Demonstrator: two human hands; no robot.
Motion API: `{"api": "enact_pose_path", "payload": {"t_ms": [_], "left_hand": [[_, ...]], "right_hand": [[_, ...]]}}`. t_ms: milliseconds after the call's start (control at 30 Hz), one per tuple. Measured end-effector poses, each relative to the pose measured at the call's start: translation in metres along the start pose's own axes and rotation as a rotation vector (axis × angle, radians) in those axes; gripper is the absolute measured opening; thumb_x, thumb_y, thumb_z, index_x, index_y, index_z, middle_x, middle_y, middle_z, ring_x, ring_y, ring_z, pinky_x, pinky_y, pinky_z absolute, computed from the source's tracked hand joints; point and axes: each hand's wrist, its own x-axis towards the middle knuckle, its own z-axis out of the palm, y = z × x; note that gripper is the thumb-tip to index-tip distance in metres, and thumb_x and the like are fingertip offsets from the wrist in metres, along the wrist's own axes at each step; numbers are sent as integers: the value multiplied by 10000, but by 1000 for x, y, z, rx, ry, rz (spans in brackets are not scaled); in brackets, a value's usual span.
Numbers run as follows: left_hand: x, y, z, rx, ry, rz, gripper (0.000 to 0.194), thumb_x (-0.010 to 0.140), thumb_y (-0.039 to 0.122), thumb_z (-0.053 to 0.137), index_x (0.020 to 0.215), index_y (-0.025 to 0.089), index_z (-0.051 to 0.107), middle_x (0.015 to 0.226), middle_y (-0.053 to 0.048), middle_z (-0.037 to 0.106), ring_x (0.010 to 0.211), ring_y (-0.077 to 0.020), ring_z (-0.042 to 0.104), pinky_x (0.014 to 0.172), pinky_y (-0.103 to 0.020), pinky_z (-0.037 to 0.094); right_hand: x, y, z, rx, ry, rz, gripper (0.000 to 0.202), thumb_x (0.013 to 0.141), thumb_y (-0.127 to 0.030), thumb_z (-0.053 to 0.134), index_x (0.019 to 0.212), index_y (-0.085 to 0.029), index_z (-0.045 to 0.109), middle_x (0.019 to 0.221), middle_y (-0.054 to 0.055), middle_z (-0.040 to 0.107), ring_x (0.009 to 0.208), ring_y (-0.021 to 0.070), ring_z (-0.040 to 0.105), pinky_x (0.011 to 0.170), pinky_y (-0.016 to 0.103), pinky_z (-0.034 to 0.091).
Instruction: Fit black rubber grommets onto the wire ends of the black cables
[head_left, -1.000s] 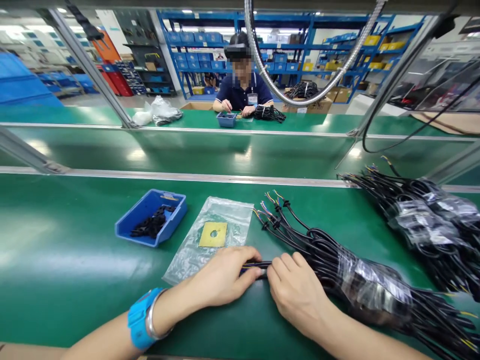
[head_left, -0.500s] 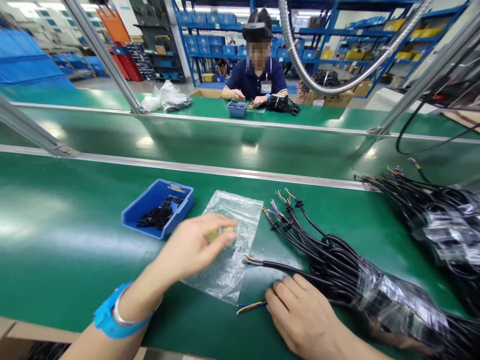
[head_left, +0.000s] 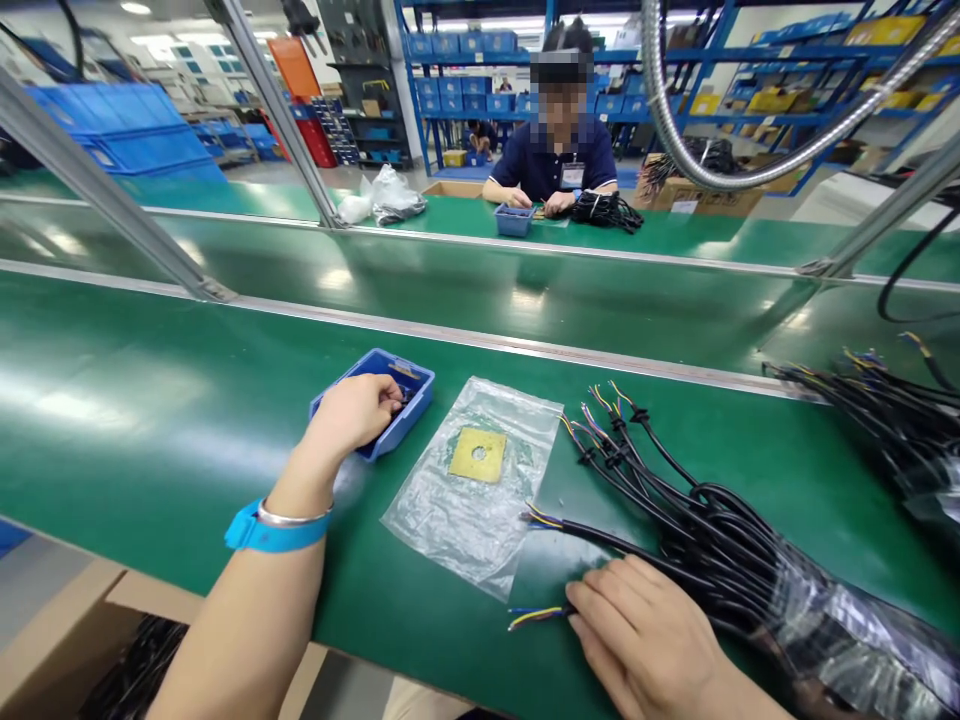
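L hand (head_left: 358, 410) dips curled fingers into small blue plastic bin (head_left: 415, 380); can't tell if it grips anything. R hand (head_left: 646, 640) lies flat, fingers pinning one thin black cable (head_left: 541, 614) w/ coloured bare wire tips on green belt. Crinkly clear bag (head_left: 465, 500) betw. hands; glossy black cable bundle (head_left: 697, 520) just beyond R hand

the green bench (head_left: 150, 400) carries a blue bin (head_left: 409, 400), a clear bag (head_left: 465, 500) just beside it with a yellow square (head_left: 478, 455) inside, and a bundle of black cables (head_left: 712, 540) to the right. a second cable pile (head_left: 907, 430) lies at the far right edge. a metal rail (head_left: 525, 345) borders the back.
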Motion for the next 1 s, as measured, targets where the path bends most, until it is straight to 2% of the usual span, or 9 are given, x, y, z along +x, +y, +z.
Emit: {"api": "enact_pose_path", "payload": {"t_ms": [133, 233, 333, 433, 533, 700, 833, 933, 1000], "left_hand": [[-3, -1, -4, -165, 31, 11, 35, 665, 243, 564, 661, 220, 591, 779, -54, 692, 756, -260, 613, 712, -339, 429], [-7, 0, -8, -329, 65, -4, 93, 705, 297, 539, 710, 204, 536, 885, -56, 710, 737, -218, 636, 715, -337, 483], [-14, 7, -13, -677, 71, -20, 141, 717, 300, 536, 691, 190, 453, 901, -67, 712, 732, -191, 677, 664, -305, 537], [-20, 19, -14, -1264, -54, -66, 207, 628, 203, 666, 655, 165, 465, 841, -72, 723, 700, -184, 702, 556, -231, 551], [-24, 31, -9, -1530, -206, -68, 235, 596, 150, 742, 670, 144, 519, 759, -67, 732, 640, -166, 706, 499, -183, 557], [-28, 44, 6, -1550, -330, -79, 361, 635, 126, 768, 964, 137, 622, 676, -4, 709, 638, -161, 714, 536, -190, 592], [-31, 53, 22, -1462, -451, -113, 291, 633, 188, 789, 880, 105, 658, 720, -49, 724, 718, -175, 718, 661, -218, 597], [-36, 60, 34, -1196, -430, -27, 197, 685, 212, 741, 842, 125, 661, 742, -51, 719, 712, -166, 700, 686, -261, 577], [-41, 65, 40, -847, -304, 165, 111, 731, 180, 680, 834, 139, 674, 778, -56, 713, 721, -171, 675, 704, -302, 555]], "right_hand": [[1, -1, -1, 0, 28, 4, 194, 899, -133, 442, 954, -143, 628, 756, 45, 623, 687, 161, 589, 689, 303, 472], [1, 0, -1, -7, 64, 2, 209, 906, -132, 432, 945, -157, 636, 759, 39, 640, 690, 156, 608, 701, 291, 479], [2, 1, 0, -26, 109, -14, 223, 914, -131, 422, 919, -163, 643, 751, 29, 653, 680, 149, 620, 707, 280, 480], [3, 0, 1, -40, 133, 3, 256, 928, -137, 398, 902, -171, 650, 747, 21, 658, 685, 144, 630, 737, 281, 482], [4, -2, 3, -17, 157, 57, 283, 940, -154, 376, 894, -182, 654, 743, 16, 654, 691, 143, 628, 750, 285, 482], [1, -2, 5, 2, 121, 62, 295, 935, -158, 365, 871, -183, 652, 718, 21, 637, 683, 148, 609, 719, 281, 478], [0, -1, 5, 28, 100, 88, 275, 928, -152, 372, 844, -172, 633, 720, 29, 625, 683, 153, 589, 718, 288, 464], [0, -1, 4, 63, 89, 89, 248, 922, -154, 382, 838, -172, 614, 737, 32, 618, 685, 155, 573, 720, 287, 450], [0, 0, 4, 75, 73, 103, 221, 913, -156, 398, 833, -174, 603, 748, 33, 614, 690, 159, 565, 723, 291, 444]]}}
